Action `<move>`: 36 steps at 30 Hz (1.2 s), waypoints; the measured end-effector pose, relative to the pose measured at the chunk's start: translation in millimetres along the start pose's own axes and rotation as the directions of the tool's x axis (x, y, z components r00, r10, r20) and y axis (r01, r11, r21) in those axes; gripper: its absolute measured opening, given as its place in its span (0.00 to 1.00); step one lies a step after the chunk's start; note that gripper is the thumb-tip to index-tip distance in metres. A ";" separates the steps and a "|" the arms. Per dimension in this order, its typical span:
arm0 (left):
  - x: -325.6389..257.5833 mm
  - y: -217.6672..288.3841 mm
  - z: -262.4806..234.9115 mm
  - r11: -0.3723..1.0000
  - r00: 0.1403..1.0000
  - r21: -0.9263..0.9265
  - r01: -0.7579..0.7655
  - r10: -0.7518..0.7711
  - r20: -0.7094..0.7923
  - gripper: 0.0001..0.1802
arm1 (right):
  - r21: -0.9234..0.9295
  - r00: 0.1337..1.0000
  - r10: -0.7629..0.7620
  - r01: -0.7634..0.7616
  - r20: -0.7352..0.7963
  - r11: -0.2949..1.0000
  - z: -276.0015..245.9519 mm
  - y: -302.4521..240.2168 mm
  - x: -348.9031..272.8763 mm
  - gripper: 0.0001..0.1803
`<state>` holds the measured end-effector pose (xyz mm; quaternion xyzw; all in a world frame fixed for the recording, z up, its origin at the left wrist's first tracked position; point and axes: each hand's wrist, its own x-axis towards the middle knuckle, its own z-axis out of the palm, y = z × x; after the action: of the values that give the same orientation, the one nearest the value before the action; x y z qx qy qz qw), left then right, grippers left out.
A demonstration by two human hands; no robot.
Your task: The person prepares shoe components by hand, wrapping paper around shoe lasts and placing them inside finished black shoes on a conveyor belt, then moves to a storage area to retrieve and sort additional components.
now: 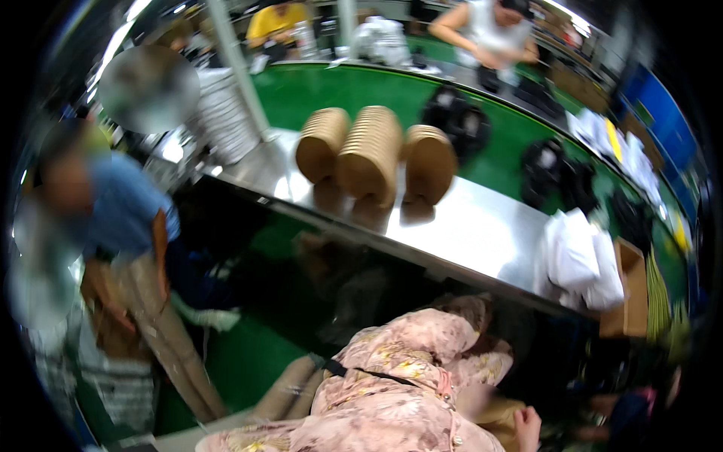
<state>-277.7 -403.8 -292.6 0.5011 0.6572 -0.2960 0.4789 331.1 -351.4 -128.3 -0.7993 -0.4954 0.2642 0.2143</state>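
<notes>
Low at the right, my right hand [527, 428] has curled fingers at the edge of a brown cardboard-like piece [500, 422], which it seems to grip. Beside that piece, a smeared patch of skin [476, 401] appears to be my left hand; its fingers are too blurred to read. My pink floral garment [392, 392] fills the lower middle and hides part of the piece. Away from both hands, three stacks of rounded brown cardboard pieces [369, 154] stand on the shiny metal table [474, 233].
White plastic-wrapped bundles [576, 252] and an open carton [629, 290] sit at the table's right end. Black bundles [456, 120] lie on the green conveyor belt [497, 162] behind. A person in blue [128, 203] stands at left near long brown bundles [169, 339]. Other people work across the belt.
</notes>
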 end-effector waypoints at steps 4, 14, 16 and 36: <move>15.3 -2.4 -11.0 0.999 0.999 0.013 -0.037 0.037 0.025 0.14 | 0.021 0.999 0.047 -0.047 0.023 0.999 -6.0 -30.7 -17.8 0.10; 34.6 35.4 -97.2 0.939 0.975 0.277 -0.204 0.219 -0.024 0.17 | 0.318 0.991 0.092 -0.056 -0.098 0.946 -10.5 -46.4 -25.4 0.14; 24.7 63.6 -125.0 0.910 0.929 0.347 -0.227 0.309 -0.203 0.18 | 0.254 0.986 0.123 -0.092 -0.109 0.963 -23.3 -74.2 -25.9 0.14; -134.6 234.7 -398.7 0.734 -0.698 0.549 -0.399 0.146 -0.701 0.14 | 0.273 0.969 -0.182 0.223 -0.167 0.936 -44.2 -169.8 7.9 0.11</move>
<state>-184.0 -32.1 -0.7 0.6415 0.5008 0.5326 -0.2325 246.8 -277.0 6.6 -0.7202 -0.5151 0.2541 0.3891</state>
